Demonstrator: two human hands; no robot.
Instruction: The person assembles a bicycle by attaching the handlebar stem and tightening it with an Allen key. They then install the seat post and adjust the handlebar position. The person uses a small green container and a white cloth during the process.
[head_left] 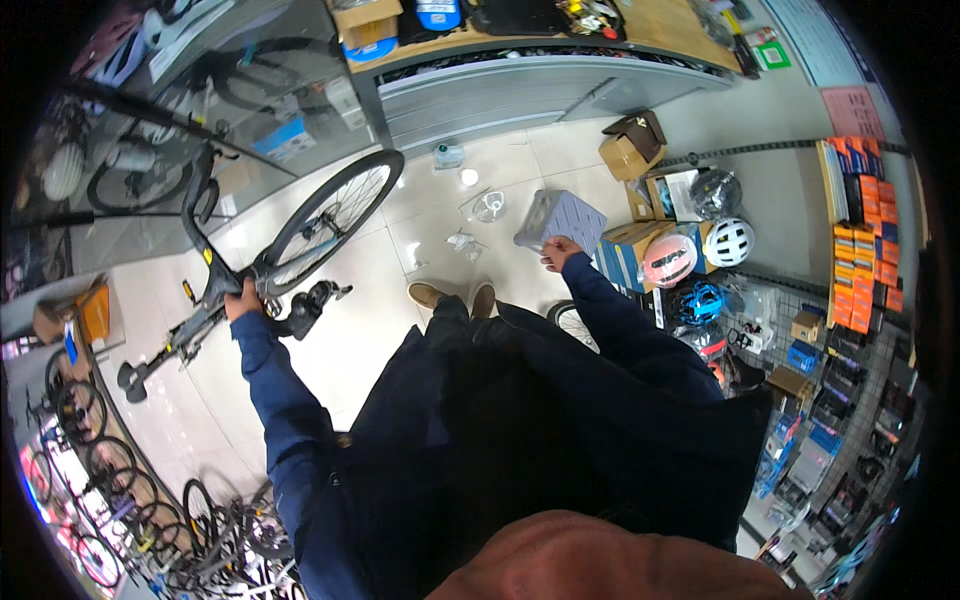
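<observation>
My left hand (241,301) is closed around the frame of a dark road bicycle (222,284), behind its drop handlebar. The bicycle's front wheel (332,212) points away to the upper right, and its saddle (133,382) is at the lower left. A black bulky part (308,310) sticks out beside my left wrist. My right hand (561,253) has its fingers curled together at the near edge of a grey plastic stool (568,218). Whether it grips the stool or some small thing, I cannot make out.
A cabinet with a wooden top (660,48) stands ahead. Cardboard boxes (632,158) and several helmets (728,242) line the right side. Clear plastic wrapping (488,207) and a small bottle (448,156) lie on the tiled floor. Several bicycles (205,520) crowd the lower left.
</observation>
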